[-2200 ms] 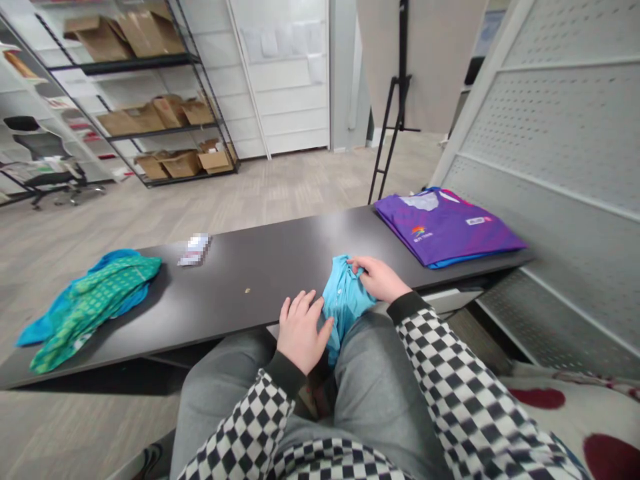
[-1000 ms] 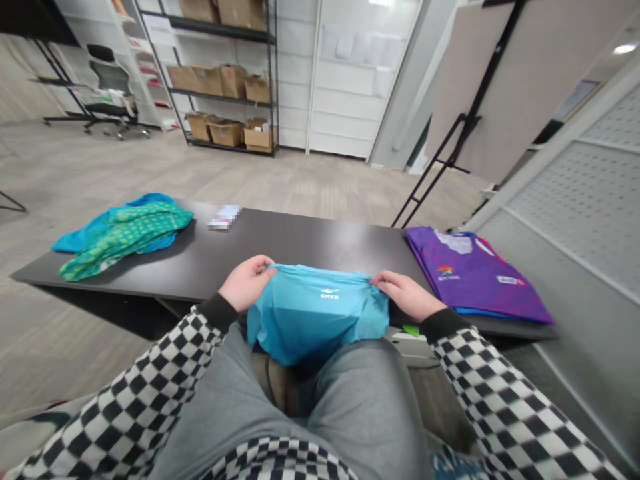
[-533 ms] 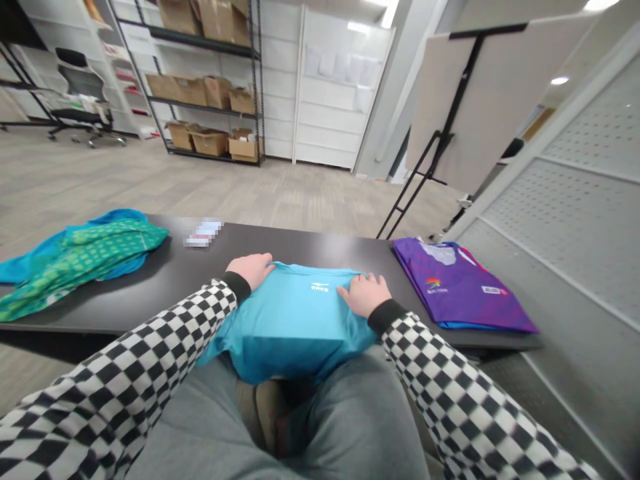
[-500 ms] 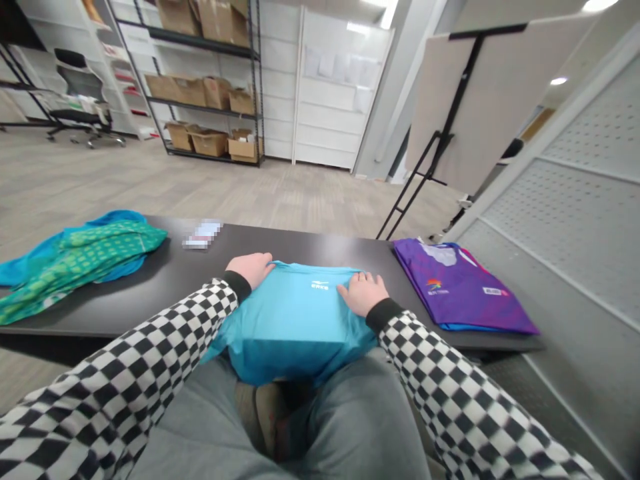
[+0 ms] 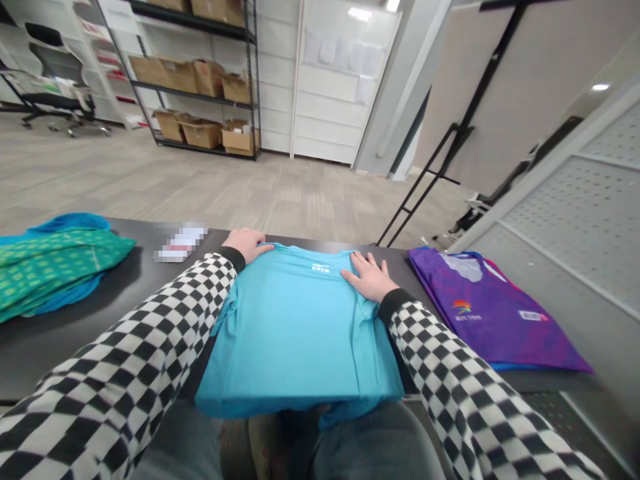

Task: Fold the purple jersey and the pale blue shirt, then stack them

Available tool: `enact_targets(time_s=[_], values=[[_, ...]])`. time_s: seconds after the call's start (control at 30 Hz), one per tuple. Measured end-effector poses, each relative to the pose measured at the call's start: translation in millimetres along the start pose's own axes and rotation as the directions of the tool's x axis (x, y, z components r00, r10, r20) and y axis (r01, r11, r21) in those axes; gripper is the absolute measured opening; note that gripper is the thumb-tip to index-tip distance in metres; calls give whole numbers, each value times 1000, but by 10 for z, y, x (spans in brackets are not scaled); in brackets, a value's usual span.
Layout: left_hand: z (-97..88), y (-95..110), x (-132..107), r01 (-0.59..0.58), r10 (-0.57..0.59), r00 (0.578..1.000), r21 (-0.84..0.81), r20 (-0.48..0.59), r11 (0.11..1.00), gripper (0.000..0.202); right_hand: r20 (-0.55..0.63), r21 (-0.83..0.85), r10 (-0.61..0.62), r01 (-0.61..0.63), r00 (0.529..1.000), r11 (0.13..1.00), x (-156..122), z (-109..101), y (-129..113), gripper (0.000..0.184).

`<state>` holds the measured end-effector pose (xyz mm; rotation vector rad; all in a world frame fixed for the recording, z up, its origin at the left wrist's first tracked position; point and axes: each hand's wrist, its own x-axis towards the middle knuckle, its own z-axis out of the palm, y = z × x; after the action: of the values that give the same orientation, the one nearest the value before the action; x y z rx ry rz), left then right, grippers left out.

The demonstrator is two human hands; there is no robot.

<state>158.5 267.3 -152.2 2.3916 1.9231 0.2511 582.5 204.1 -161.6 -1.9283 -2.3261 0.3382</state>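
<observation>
A light blue T-shirt [image 5: 295, 327] with a small white logo lies on the dark table, its lower edge hanging over the front edge above my knees. At its far left corner, my left hand [image 5: 245, 244] is closed on the fabric, thumb and fingers pinching the edge. My right hand [image 5: 371, 277] rests on the far right corner with fingers spread and pressed flat against the cloth. Wrinkles run down the shirt's right side below that hand.
A folded purple shirt [image 5: 493, 313] lies at the table's right. On the left is a heap of green and blue clothing [image 5: 60, 267], with a blurred flat item [image 5: 181, 243] beside it. A pegboard panel [image 5: 585, 220] borders the right side; a black stand [image 5: 435, 173] stands beyond the table.
The blue shirt has slid forward, away from me, and lies flatter, showing more of its length on the table. Both hands moved slightly away with it; my right fingers spread wider.
</observation>
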Motion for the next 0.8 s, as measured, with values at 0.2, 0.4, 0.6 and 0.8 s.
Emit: enact_targets(time_s=[0.2,0.4,0.6,0.8], values=[[59,-93,360,63,-63,998,-11,-29,998,54,-44,39,53,-51,998,998,388,24,71,87],[-67,-8,296,52,-54,998,48,42,998,51,-113,25,-41,44,993,999,478,21,162,71],[-295,809,-96,-100,101,995,148,4,984,52,-108,47,-79,84,991,995,391,-8,124,62],[54,1483,-325,-256,256,955,-19,152,966,87,-105,111,-105,116,989,987,333,-64,194,61]])
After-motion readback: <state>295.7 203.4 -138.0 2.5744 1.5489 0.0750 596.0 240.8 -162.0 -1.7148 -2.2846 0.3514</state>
